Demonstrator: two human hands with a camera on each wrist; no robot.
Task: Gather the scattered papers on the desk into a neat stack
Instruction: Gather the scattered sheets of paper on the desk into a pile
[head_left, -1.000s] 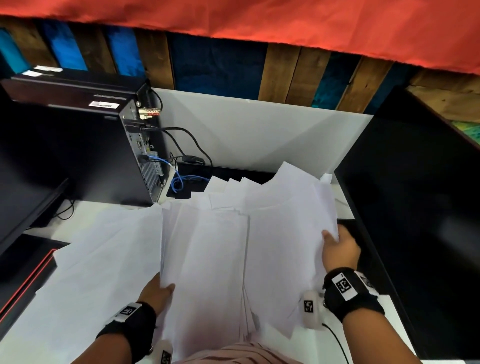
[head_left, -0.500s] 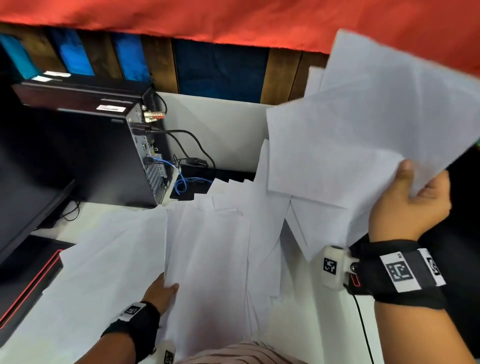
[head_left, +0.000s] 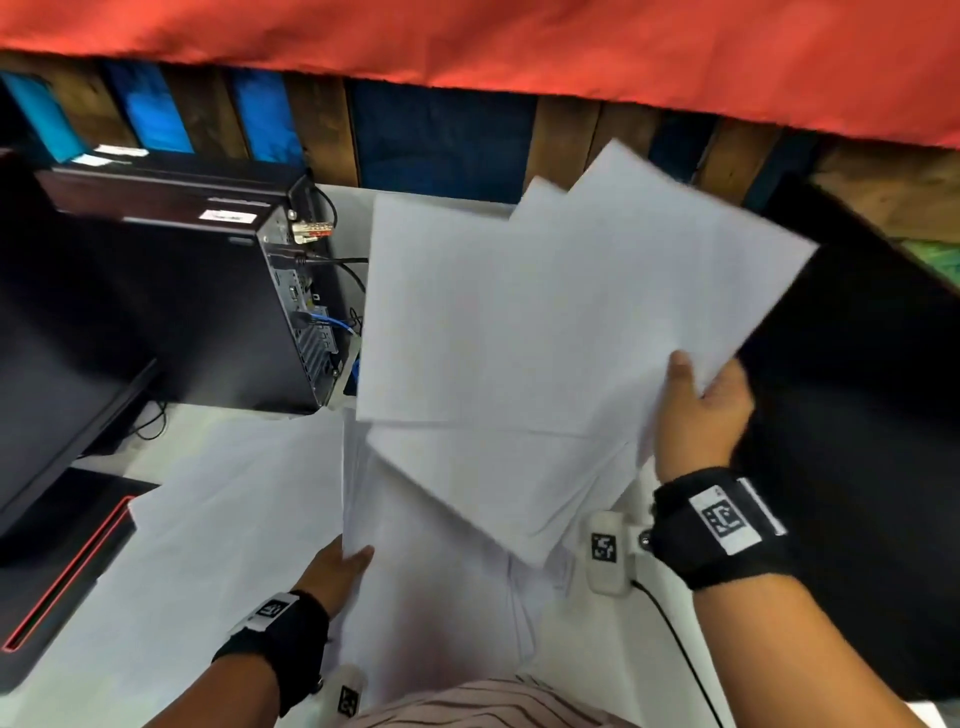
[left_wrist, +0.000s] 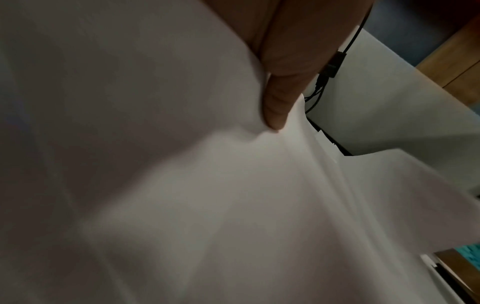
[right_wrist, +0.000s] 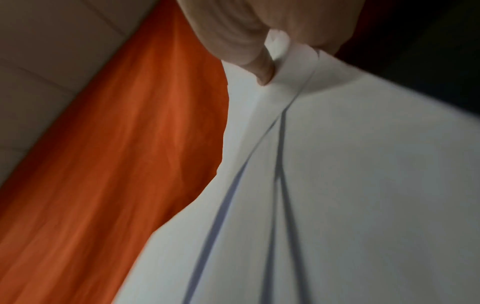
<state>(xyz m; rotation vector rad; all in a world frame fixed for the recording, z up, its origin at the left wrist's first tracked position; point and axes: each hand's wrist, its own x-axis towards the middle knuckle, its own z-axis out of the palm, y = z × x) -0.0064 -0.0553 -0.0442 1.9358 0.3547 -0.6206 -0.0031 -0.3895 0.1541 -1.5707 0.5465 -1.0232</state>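
My right hand (head_left: 698, 410) pinches a fanned bunch of white sheets (head_left: 545, 322) by their right edge and holds them up in the air above the desk. In the right wrist view the thumb (right_wrist: 249, 51) presses on the sheets (right_wrist: 337, 185). My left hand (head_left: 337, 571) grips the left edge of a thick pile of papers (head_left: 431, 582) lying in front of me, its fingers hidden under the pile. The left wrist view shows its thumb (left_wrist: 280, 98) on top of the pile (left_wrist: 182, 185). More loose sheets (head_left: 223, 509) lie spread over the left of the desk.
A black computer tower (head_left: 171, 306) with cables (head_left: 343, 270) stands at the back left. A dark monitor (head_left: 857, 441) fills the right side, another black screen (head_left: 47, 395) the left edge. A white partition (head_left: 348, 218) backs the desk under a red cloth (head_left: 467, 47).
My right hand lifted its bunch of sheets off the desk, swung them high, and now has brought them lower and leftward over the pile. The left hand stayed at the pile's left edge.
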